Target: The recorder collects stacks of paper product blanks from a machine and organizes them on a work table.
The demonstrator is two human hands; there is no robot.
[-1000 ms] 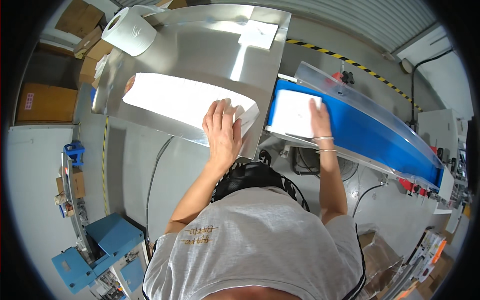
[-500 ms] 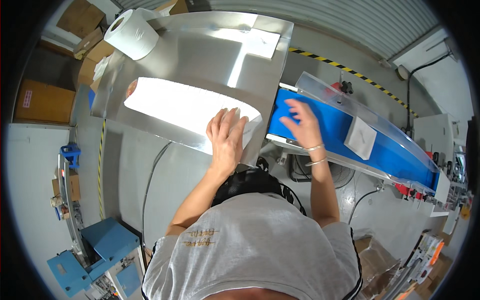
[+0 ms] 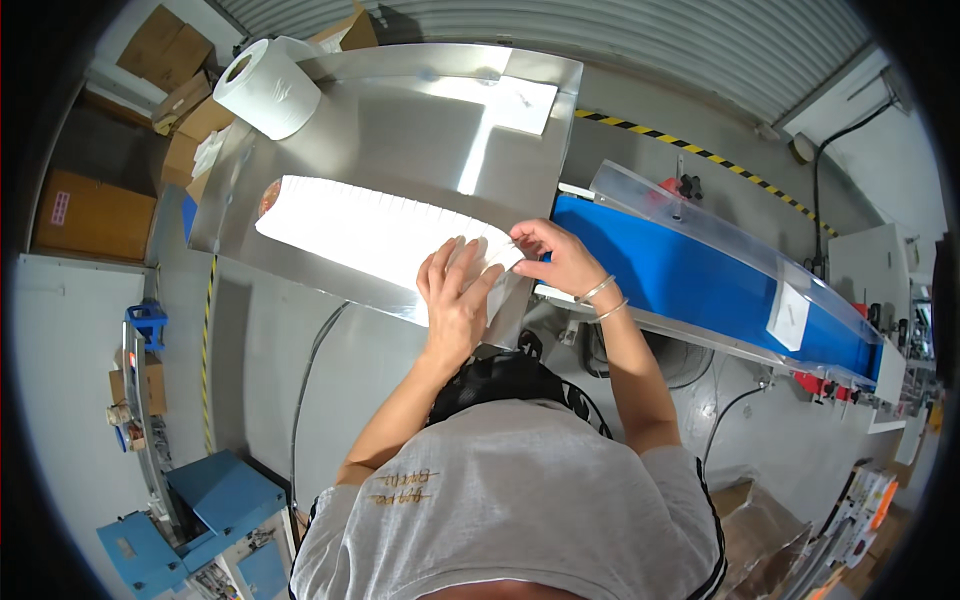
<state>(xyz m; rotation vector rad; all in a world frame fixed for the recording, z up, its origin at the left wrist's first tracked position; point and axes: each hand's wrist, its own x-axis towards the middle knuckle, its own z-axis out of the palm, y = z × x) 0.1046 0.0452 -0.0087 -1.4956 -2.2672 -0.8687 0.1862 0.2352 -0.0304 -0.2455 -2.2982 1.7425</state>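
A long row of flat white packets, packed face to face, lies across a shiny metal table. My left hand rests with spread fingers on the right end of this row. At that same end, my right hand, with two bangles at the wrist, has thumb and fingertips closed on the last white packet. The fingers partly hide that packet. A reddish round thing sits against the row's far left end. On the blue conveyor belt to the right, one white packet lies toward the far end.
A big white roll stands at the table's back left corner. One white sheet or packet lies flat at the back right. A clear plastic guard runs along the belt's far side. Cardboard boxes are beyond the table's left edge.
My right hand has come left from above the belt to the row's end and closed on the last packet. The packet on the belt has travelled right. My left hand stays on the row.
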